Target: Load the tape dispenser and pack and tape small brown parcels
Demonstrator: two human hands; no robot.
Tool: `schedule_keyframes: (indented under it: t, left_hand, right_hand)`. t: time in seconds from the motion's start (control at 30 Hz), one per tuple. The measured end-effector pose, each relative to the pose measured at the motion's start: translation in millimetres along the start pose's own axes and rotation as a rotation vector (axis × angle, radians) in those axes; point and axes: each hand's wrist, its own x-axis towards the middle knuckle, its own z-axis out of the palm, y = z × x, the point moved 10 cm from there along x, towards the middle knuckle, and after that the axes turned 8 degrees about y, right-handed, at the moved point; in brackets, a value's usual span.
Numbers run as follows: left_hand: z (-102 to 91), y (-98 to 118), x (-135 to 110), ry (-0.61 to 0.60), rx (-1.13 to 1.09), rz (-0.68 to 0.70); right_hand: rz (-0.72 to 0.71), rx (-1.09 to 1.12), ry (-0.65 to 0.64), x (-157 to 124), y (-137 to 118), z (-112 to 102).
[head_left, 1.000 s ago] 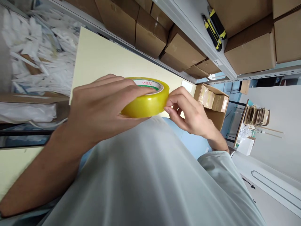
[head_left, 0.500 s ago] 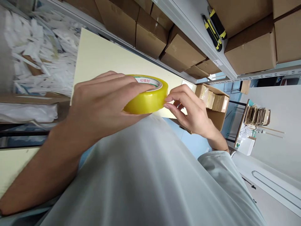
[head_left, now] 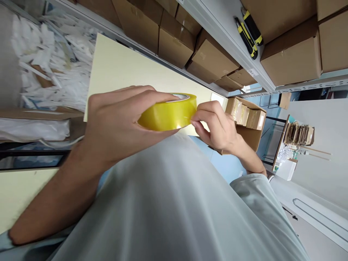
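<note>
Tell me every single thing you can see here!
round roll of yellow see-through tape: one, yellow, held between both hands
brown cardboard boxes: many, brown, packed on the shelves
grey metal shelves: at least two, grey, across the top
black-and-yellow handled tools: two, side by side on a shelf
open brown cardboard box: one, brown, packets inside, right of the tape
pale yellow flat tabletop: one, behind the tape
heap of white paper strips: one, white, far left
pale grey cloth shirt: one, along the bottom
left hand: one, wrapped round the roll
right hand: one, fingertips pinching the roll's rim
</note>
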Motion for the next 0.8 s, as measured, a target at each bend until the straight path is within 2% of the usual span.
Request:
schedule_keyframes:
  t: [0.13, 0.2, 0.33, 0.5, 0.57, 0.67, 0.73, 0.8]
  left_hand:
    - [-1.0, 0.7, 0.1, -0.027, -0.042, 0.016]
    - [-1.0, 0.1, -0.5, -0.027, -0.009, 0.036]
    - [1.5, 7.4, -2.5, -0.019, 0.045, 0.15]
    - [7.3, 10.3, -4.8, -0.018, 0.054, 0.148]
    - [8.9, 9.3, -5.7, -0.021, 0.013, 0.095]
    - [7.7, 10.7, -7.2, -0.012, -0.042, 0.051]
    - [6.4, 13.0, -8.1, -0.013, -0.007, 0.066]
    - [6.7, 15.2, -9.1, -0.024, 0.066, 0.106]
  right_hand:
    - [0.127, 0.145, 0.09, 3.2, -1.7, -15.8]
    - [0.137, 0.181, 0.123, 6.5, -9.3, -26.4]
    - [0.059, 0.152, 0.051, 10.4, -25.5, -32.3]
    - [-0.067, -0.08, -0.02, -0.4, -17.1, -13.2]
    - [-0.156, -0.158, 0.027, -4.0, -15.8, -8.8]
    - [-0.26, -0.15, 0.176, -5.1, -24.3, -19.3]
    - [-0.222, -0.052, 0.228, -2.3, -27.0, -30.0]
    - [-0.122, 0.07, 0.182, 1.5, -25.5, -32.9]
